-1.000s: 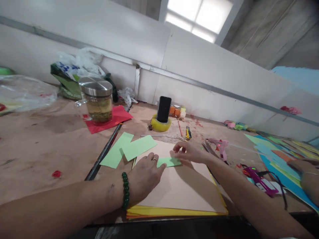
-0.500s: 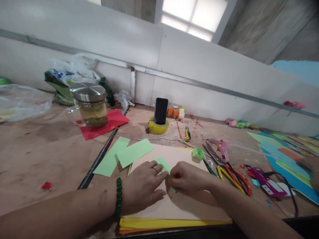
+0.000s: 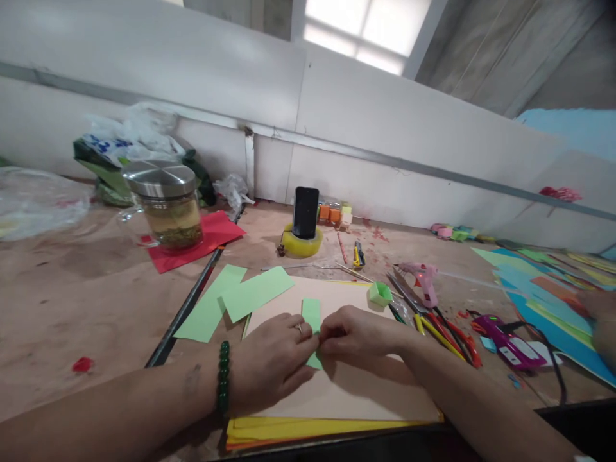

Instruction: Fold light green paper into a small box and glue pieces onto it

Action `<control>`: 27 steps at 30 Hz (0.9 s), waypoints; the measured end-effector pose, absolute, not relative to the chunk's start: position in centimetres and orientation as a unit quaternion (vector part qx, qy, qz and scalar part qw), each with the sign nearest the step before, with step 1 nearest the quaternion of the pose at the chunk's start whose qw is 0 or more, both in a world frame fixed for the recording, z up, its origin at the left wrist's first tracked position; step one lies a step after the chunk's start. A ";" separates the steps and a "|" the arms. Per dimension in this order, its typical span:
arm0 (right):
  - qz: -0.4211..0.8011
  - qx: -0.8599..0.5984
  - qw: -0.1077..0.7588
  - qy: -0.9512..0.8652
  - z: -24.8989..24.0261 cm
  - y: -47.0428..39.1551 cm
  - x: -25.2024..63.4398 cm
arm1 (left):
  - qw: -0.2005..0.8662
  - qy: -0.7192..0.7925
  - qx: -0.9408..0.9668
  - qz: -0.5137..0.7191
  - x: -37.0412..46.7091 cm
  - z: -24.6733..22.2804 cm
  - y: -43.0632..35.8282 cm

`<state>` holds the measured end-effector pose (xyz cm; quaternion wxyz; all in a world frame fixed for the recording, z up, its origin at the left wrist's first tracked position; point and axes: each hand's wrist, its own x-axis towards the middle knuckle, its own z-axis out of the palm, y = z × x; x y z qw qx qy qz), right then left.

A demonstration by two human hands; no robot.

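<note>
A narrow green paper strip (image 3: pixel 310 312) lies on the pale sheet stack (image 3: pixel 366 398), running front to back between my hands. My left hand (image 3: pixel 274 362), with a ring and green bead bracelet, rests on the strip's left edge, fingers pressed together. The fingers of my right hand (image 3: pixel 344 333) are pinched at the strip's right edge. The hands hide the strip's middle; its lower end shows below them. Two wider green papers (image 3: pixel 260 294) overlap at the stack's upper left. A small folded green box (image 3: pixel 380 294) stands at its upper right corner.
A lidded glass mug (image 3: pixel 171 215) stands on red paper at the left. A phone (image 3: pixel 305 213) leans in a yellow tape roll. To the right are a pink glue gun (image 3: pixel 424 282), scissors, pliers and a purple device (image 3: pixel 513 343). Another person's hand (image 3: pixel 604 327) is at the far right.
The green strip has turned from slanting to nearly straight front to back. My right hand has shifted slightly left and up. The whole view has moved slightly.
</note>
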<state>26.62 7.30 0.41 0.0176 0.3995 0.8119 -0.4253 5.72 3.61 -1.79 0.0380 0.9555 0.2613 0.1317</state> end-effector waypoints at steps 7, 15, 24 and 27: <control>-0.358 0.455 0.014 0.815 0.5 10.4 26.5 | 0.023 0.225 0.967 0.117 6.0 -1.5 3.1; -0.361 0.466 0.081 0.804 1.0 13.5 25.3 | 0.039 0.222 0.968 0.112 6.0 -1.2 3.1; -0.381 0.503 0.073 0.772 2.1 15.4 25.9 | 0.026 0.230 0.966 0.115 6.0 -1.3 2.9; -0.365 0.486 0.063 0.791 2.3 14.1 25.6 | 0.026 0.232 0.966 0.113 5.9 -1.4 2.9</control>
